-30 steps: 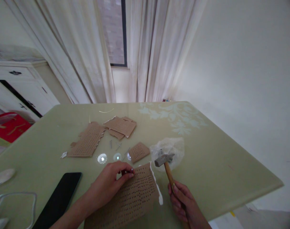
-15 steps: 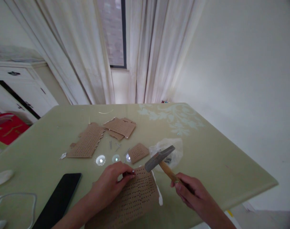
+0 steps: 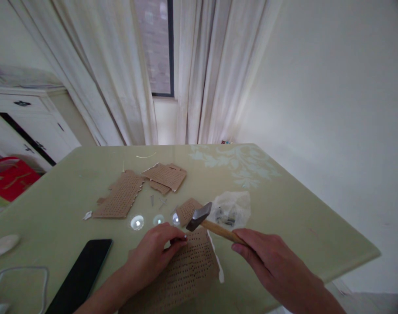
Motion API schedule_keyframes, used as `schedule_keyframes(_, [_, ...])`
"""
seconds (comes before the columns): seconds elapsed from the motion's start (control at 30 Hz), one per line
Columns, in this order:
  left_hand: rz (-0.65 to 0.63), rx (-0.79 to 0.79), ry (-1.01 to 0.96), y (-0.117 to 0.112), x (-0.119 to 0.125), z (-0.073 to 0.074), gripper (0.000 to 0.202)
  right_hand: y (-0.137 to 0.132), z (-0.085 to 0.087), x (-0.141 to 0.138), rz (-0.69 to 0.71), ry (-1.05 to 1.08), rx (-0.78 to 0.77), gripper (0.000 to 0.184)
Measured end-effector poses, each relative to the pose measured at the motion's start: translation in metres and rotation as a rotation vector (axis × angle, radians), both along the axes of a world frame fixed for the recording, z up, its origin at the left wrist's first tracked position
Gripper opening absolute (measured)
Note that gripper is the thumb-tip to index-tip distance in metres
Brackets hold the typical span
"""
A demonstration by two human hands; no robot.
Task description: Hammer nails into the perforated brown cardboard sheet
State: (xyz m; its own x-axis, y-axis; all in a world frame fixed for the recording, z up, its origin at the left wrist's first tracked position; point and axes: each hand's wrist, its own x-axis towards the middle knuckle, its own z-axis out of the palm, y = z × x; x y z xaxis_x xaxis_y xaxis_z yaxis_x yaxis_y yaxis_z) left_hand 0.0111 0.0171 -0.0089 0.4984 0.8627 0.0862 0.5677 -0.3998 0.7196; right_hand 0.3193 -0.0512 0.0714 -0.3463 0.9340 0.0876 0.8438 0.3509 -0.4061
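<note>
My right hand (image 3: 272, 257) is wrapped round the wooden handle of a hammer (image 3: 218, 230), whose metal head is raised just above and right of my left fingertips. My left hand (image 3: 155, 248) pinches a nail (image 3: 185, 237), with only its small bright tip showing. Those fingers rest at the upper edge of a brown cardboard sheet (image 3: 194, 264) dotted with rows of holes. A white torn strip hangs along the sheet's right edge. Behind the hammer head lies a smaller holed cardboard piece (image 3: 186, 209), partly covered from view.
Several loose nails (image 3: 162, 201) lie beyond my left hand. A clear plastic bag (image 3: 240, 205) with dark metal pieces is at the right. More holed cardboard (image 3: 120, 198) lies further back. A black phone (image 3: 81, 274) and white cable (image 3: 45, 279) are at left on the green table (image 3: 303, 218).
My right hand has swung the hammer leftward, bringing its head from over the plastic bag to near my left fingertips. My left hand keeps its pinch in about the same place.
</note>
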Motion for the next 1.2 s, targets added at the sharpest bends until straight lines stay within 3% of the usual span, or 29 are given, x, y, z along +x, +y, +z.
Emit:
schedule_keyframes(0.47, [-0.013, 0.031, 0.018, 0.000, 0.001, -0.004, 0.013, 0.001, -0.002, -0.006, 0.049, -0.066, 0.100, 0.036])
schedule_keyframes(1.03, [-0.073, 0.023, 0.036, -0.002, 0.001, -0.002, 0.018, -0.007, -0.007, -0.011, 0.083, -0.074, 0.033, 0.031])
schedule_keyframes(1.2, [-0.082, 0.056, 0.048, -0.003, -0.001, -0.005, 0.017, -0.009, -0.011, -0.010, 0.063, -0.050, 0.095, 0.034])
